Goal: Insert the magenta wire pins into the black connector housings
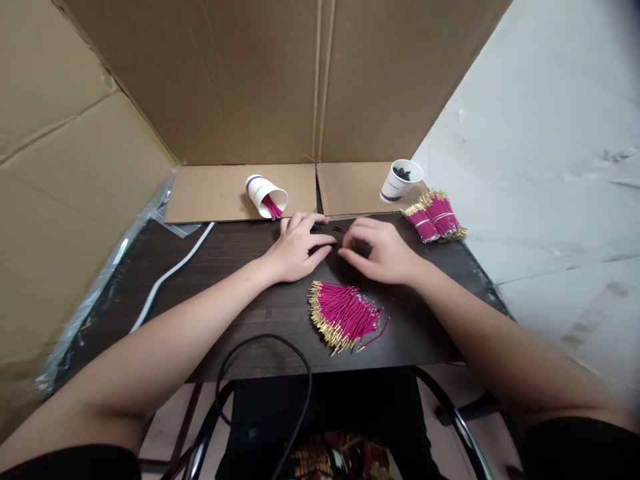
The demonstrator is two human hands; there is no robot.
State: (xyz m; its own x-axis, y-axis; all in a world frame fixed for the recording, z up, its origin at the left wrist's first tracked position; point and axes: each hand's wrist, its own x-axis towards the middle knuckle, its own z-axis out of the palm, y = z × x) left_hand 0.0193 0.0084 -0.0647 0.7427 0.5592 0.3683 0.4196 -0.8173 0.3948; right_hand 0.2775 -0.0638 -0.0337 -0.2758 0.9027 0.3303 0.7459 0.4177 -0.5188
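My left hand point(303, 248) rests on the dark table with its fingers apart, near small black pieces point(318, 229). Facing it, my right hand point(377, 250) has its fingers curled; what they hold, if anything, is too small to make out. A thin black-tipped piece point(340, 230) lies by the right fingertips. Below both hands spreads a loose pile of magenta wires with gold ends point(345, 315). A paper cup point(260, 193) lies on its side behind my left hand, with magenta wires point(273, 207) at its mouth.
An upright paper cup point(395, 183) holds black pieces at the back right. Bundled magenta wires point(435, 217) lie beside it. Cardboard point(215, 193) lines the back. A white cable point(173, 270) runs along the left, and a black cable point(263, 337) loops over the front edge.
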